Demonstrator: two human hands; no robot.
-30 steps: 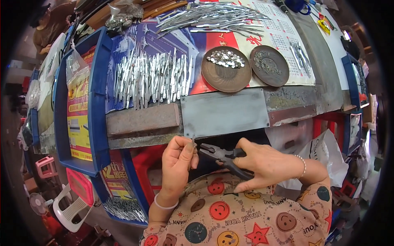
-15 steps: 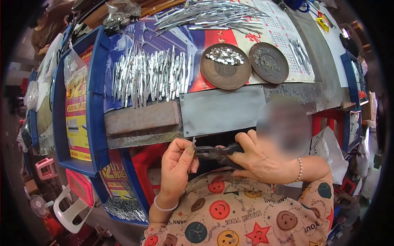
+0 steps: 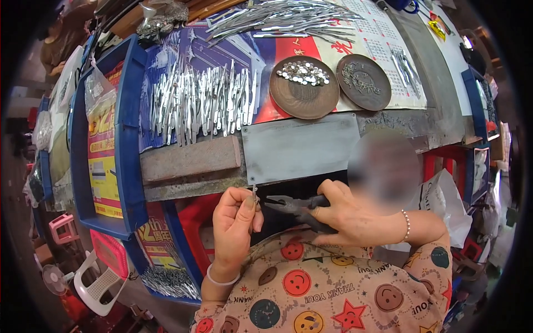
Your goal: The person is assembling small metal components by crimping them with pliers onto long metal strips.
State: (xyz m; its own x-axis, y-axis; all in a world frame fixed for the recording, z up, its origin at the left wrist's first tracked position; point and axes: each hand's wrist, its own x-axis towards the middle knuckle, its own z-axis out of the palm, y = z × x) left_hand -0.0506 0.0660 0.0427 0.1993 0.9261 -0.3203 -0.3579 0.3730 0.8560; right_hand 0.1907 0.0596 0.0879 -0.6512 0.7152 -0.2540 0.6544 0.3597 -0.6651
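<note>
Between thumb and fingertips, my left hand (image 3: 233, 225) pinches a small thin metal strip (image 3: 255, 190), whose tip sticks up past the thumb; the rest is hidden by the fingers. My right hand (image 3: 361, 219) is wrapped round the dark handles of a pair of pliers (image 3: 287, 204). The pliers' jaws point left, parted and just short of the left fingertips, with nothing visible between them. Beyond both hands, at the bench edge, lies a flat grey metal plate (image 3: 302, 149).
Left of the plate rests a long brownish block (image 3: 191, 164), with rows of metal strips (image 3: 202, 105) behind it. One brown dish (image 3: 305, 105) holds shiny round discs; another (image 3: 372, 101) holds small pins. A blue tray (image 3: 129, 139) stands at left. More strips (image 3: 288, 22) are heaped farther back.
The pliers' jaws have parted and come away from the metal strip. My left hand has shifted slightly left with the strip; my right hand stays nearly in place.
</note>
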